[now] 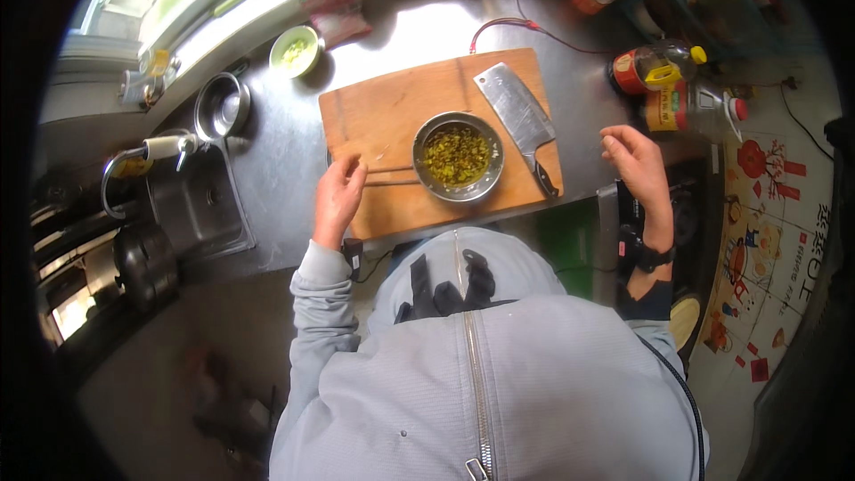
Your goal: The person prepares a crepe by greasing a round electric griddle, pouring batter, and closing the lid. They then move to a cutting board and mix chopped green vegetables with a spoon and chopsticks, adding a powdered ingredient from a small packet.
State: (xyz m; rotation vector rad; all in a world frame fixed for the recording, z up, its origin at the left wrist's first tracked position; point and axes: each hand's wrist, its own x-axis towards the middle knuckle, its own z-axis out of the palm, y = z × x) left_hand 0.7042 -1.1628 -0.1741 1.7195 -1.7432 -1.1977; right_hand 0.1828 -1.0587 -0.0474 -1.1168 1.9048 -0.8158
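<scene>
A grey jacket [392,383] fronts the cutting board [374,120], whose metal bowl [456,195] holds food [454,157] apparently fully chopped; what remains is unclear. Left hand [340,193] meets thin rods [392,183], grip indeterminable; right hand [637,160] curls loosely, apparently empty.

On bench [276,147]: cutting board [378,116]. On board: bowl [478,189], cleaver [517,107] at its 2 o'clock. From bowl: two sticks [392,183], then sink [203,205], at 9; second bowl [303,70] at 10.

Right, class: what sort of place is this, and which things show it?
Most likely a kitchen: there's a sink, a wooden cutting board and a cleaver lying on it.
</scene>
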